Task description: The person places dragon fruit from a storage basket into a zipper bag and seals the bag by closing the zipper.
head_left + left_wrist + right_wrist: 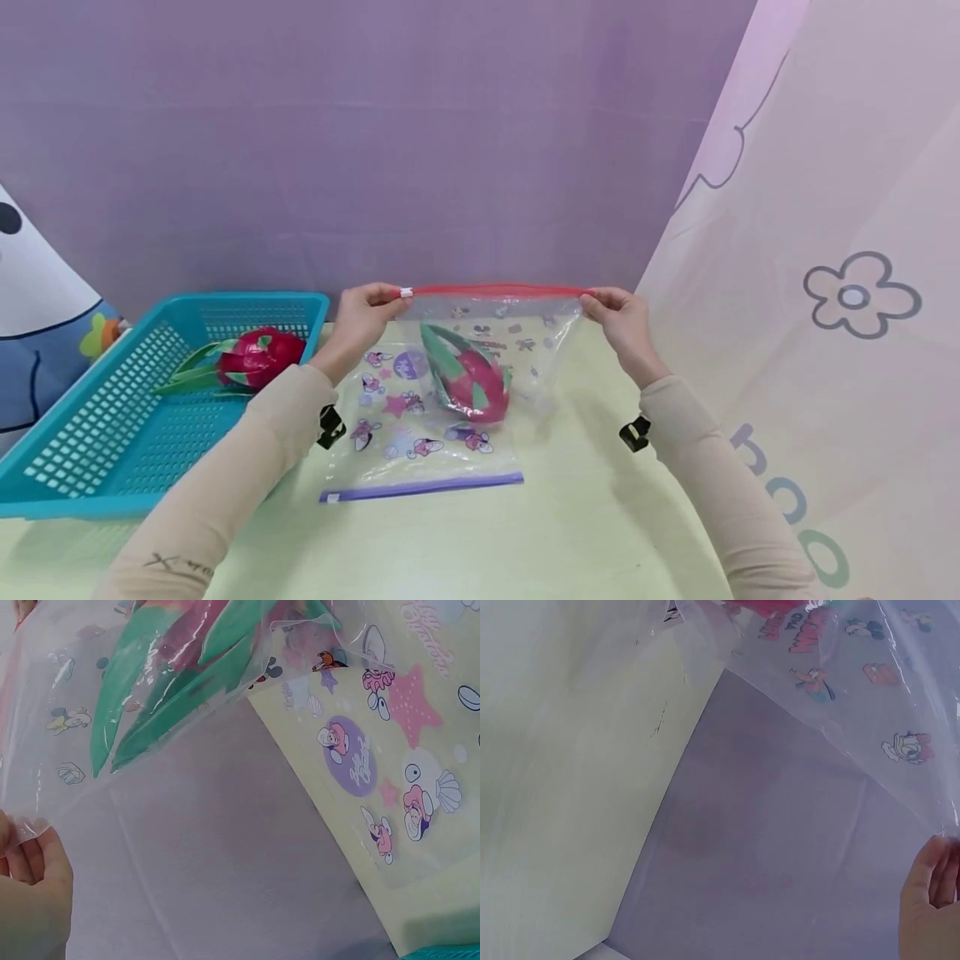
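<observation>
A clear zip bag (pixel 536 333) with a red zip strip and small cartoon prints hangs stretched between both hands. Inside it lies a dragon fruit (pixel 480 383), pink-red with long green leaves. My left hand (pixel 365 312) pinches the top left corner beside the white slider (pixel 406 292). The opposite top corner is pinched between thumb and fingers of my right hand (pixel 621 321). In the left wrist view, the leaves (pixel 180 697) show through the plastic near the left hand (pixel 37 877). The right wrist view has the right hand (pixel 934 889) at the bag's edge.
A second clear zip bag (pixel 442 462) with a purple strip lies flat on the pale table (pixel 570 517), partly behind the held bag. At left stands a teal basket (pixel 45 483) with another dragon fruit (pixel 262 358) in it. A purple cloth (pixel 465 150) hangs behind.
</observation>
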